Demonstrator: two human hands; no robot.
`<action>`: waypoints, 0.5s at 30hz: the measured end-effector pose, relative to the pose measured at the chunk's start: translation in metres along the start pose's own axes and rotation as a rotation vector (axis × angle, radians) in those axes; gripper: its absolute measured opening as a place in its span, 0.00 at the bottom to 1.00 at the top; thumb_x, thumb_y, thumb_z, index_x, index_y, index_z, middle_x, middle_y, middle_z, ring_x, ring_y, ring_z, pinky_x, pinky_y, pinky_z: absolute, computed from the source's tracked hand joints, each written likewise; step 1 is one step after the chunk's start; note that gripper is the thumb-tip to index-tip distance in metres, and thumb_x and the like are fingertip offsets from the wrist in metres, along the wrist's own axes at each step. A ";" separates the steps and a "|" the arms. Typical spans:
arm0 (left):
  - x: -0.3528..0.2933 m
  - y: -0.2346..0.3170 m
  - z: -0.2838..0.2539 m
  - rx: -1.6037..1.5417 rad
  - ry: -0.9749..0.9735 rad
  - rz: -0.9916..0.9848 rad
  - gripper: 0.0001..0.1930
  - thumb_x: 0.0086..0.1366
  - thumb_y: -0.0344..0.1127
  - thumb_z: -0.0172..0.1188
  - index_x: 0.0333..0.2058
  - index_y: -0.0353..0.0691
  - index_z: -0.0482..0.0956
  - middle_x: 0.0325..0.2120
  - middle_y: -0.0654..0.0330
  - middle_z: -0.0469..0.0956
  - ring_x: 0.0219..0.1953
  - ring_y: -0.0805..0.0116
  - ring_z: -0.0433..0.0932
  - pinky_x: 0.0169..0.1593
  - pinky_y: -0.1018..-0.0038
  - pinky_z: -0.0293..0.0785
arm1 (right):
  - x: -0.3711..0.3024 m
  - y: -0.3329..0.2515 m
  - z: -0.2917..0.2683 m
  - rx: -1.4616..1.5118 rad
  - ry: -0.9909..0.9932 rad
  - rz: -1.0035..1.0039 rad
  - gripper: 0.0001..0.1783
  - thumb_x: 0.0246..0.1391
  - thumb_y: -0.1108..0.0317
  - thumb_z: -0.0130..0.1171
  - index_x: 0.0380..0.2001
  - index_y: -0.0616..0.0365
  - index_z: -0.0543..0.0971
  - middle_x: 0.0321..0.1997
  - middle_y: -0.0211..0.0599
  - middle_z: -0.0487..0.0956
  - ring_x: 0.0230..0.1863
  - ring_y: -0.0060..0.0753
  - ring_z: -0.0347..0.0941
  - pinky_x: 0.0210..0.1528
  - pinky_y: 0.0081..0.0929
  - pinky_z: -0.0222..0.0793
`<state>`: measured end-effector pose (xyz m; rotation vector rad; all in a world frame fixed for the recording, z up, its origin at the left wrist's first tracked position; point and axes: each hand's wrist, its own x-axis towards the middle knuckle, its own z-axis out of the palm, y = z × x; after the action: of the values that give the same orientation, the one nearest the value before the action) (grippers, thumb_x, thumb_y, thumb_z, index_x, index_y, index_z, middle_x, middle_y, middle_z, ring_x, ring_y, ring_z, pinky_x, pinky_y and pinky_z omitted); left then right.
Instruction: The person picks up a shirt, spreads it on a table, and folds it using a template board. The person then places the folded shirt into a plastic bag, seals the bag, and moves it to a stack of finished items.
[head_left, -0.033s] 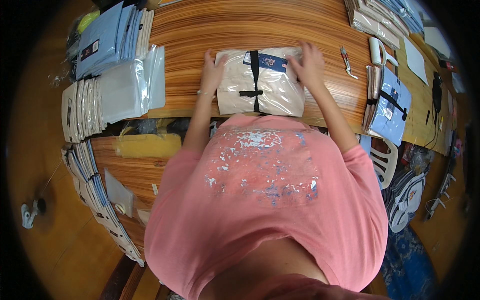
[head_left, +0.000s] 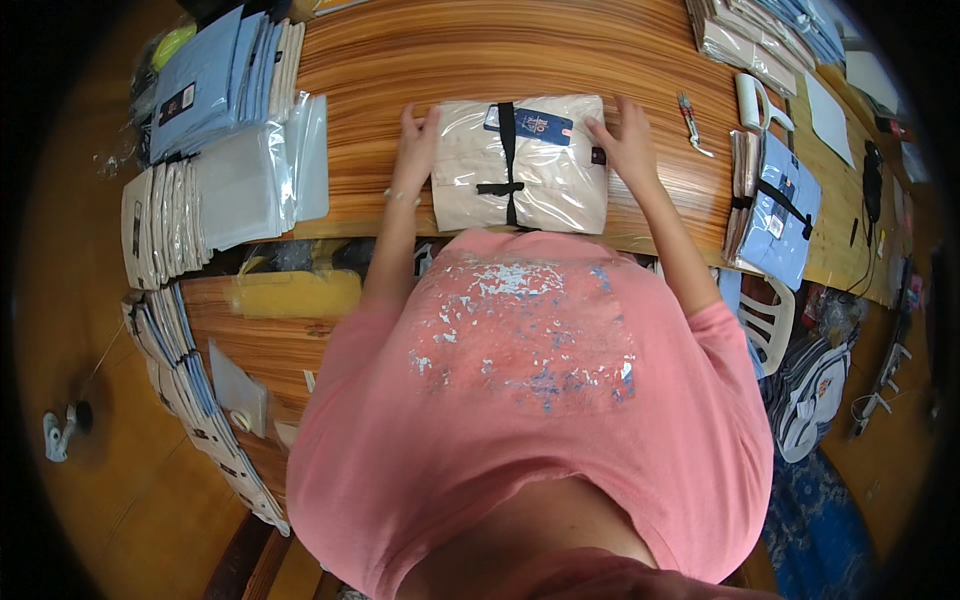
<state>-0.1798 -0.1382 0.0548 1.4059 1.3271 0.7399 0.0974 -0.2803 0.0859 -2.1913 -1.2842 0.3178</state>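
In front of my chest, on the wood-grain table, lies a beige folded garment bundle [head_left: 460, 150] in clear plastic. Black ribbon runs down its middle and knots low on the front. A dark blue hang tag [head_left: 545, 126] shows near its far edge under the plastic. My left hand [head_left: 413, 158] rests along the bundle's left side, fingers stretched out. At the opposite side is my right hand [head_left: 627, 148], open, its thumb by the upper right edge and a small dark label [head_left: 598, 156]. Neither hand is wrapped round the bundle.
Light blue folded garments [head_left: 185, 80], wrapped beige ones [head_left: 150, 220] and clear plastic bags [head_left: 245, 185] lie at left. Rightward are red-handled snips [head_left: 687, 115], a white handled tool [head_left: 750, 100] and a ribbon-tied blue bundle [head_left: 783, 205]. More garments [head_left: 745, 50] are stacked at far right.
My right hand has slid outward off the bundle's upper right corner, uncovering the small dark label. My left hand has shifted slightly left. The bundle stays nearly in place.
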 end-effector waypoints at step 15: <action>-0.028 0.016 0.043 -0.245 -0.205 -0.017 0.25 0.54 0.38 0.66 0.43 0.28 0.66 0.37 0.48 0.76 0.39 0.64 0.76 0.39 0.72 0.74 | 0.013 -0.042 -0.004 0.046 0.033 -0.388 0.14 0.47 0.64 0.58 0.37 0.59 0.76 0.38 0.45 0.75 0.44 0.48 0.69 0.46 0.38 0.65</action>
<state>-0.1411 -0.1737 0.0627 1.2370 1.0504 0.7015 0.0758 -0.2555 0.1149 -1.8485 -1.6266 0.1534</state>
